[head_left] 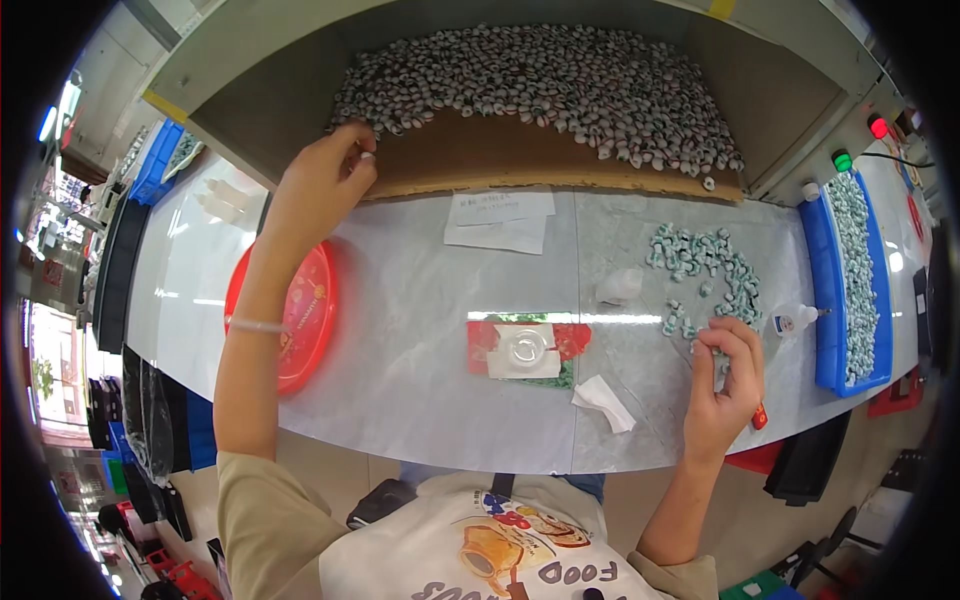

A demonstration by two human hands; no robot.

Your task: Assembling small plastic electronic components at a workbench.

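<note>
My left hand [328, 185] is raised to the front left corner of a shelf compartment, thumb and fingers pinched. A tiny white piece shows at its fingertips. Inside the compartment lies a heap of small round grey-white pieces [540, 80], spread over brown cardboard [470, 150]. My right hand [730, 380] is closed in a pinch at the near edge of a loose group of small green-and-white pieces [740, 285] on the table. What its fingertips hold is too small to make out. A small clear round dish [526, 347] sits on white paper between the hands.
Under my left forearm is a red round tray [322, 320]. A white bottle [790, 321] and a blue bin [884, 368] of green-white pieces stand at right. Crumpled tissue [620, 287], folded tissue [604, 402] and paper slips [495, 235] lie on the grey table [400, 330].
</note>
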